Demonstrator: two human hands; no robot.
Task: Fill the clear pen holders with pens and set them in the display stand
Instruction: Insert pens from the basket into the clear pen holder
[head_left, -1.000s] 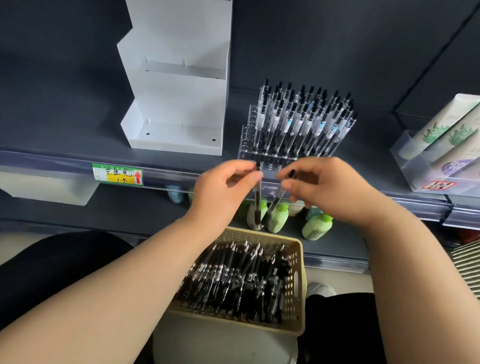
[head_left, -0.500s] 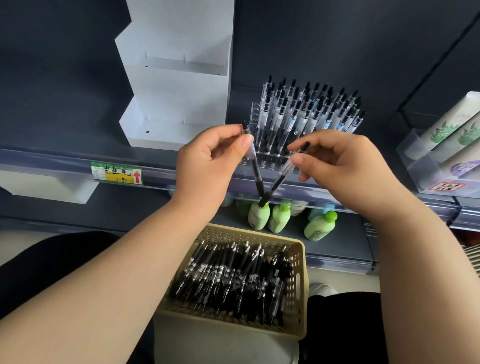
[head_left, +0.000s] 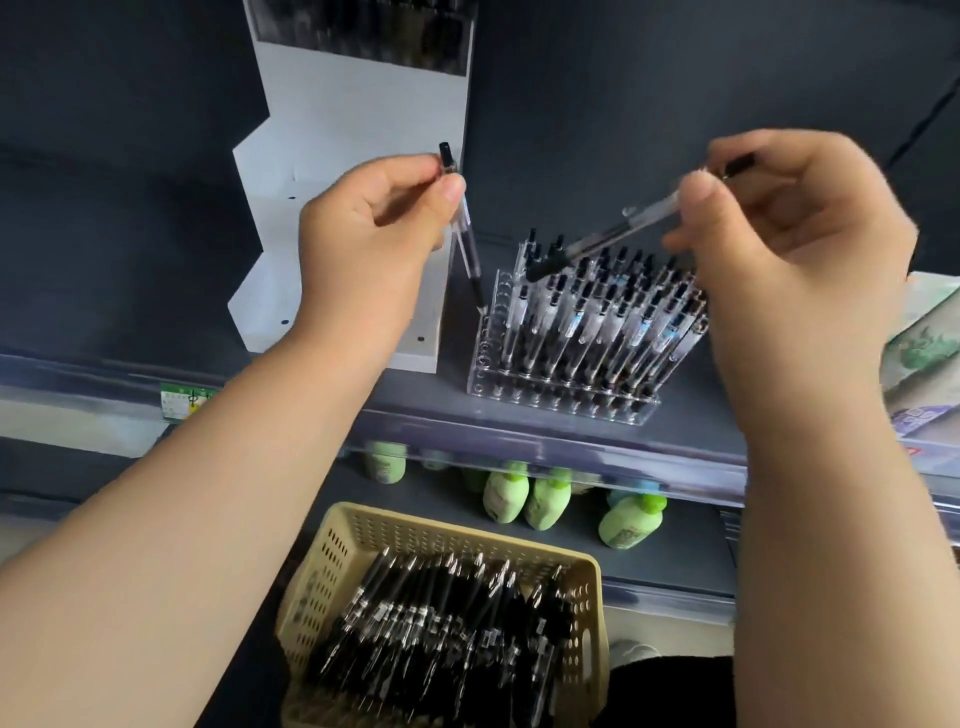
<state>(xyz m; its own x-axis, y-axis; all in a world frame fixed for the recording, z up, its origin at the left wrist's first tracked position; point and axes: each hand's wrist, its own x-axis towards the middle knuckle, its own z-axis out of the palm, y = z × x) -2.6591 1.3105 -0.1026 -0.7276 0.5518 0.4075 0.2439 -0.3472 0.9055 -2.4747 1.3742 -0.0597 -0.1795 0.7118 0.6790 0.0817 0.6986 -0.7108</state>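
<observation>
Beige plastic forms the basket (head_left: 322, 582) at bottom centre, and many black pens (head_left: 441, 639) are left in it, so much filling is judged to remain. Higher, one pen (head_left: 469, 249) is pinched near its top by the left grip (head_left: 374, 234), its tip lowered at the empty left column of the clear pen holder (head_left: 566, 402) on the shelf (head_left: 696, 415). A second pen (head_left: 618, 234) is pinched slantwise by the right grip (head_left: 789, 223) above the filled rows. Most holes are occupied by clear-barrelled pens. At upper left, the white display stand (head_left: 363, 130) is seen with bare lower tiers; its top is blurred.
</observation>
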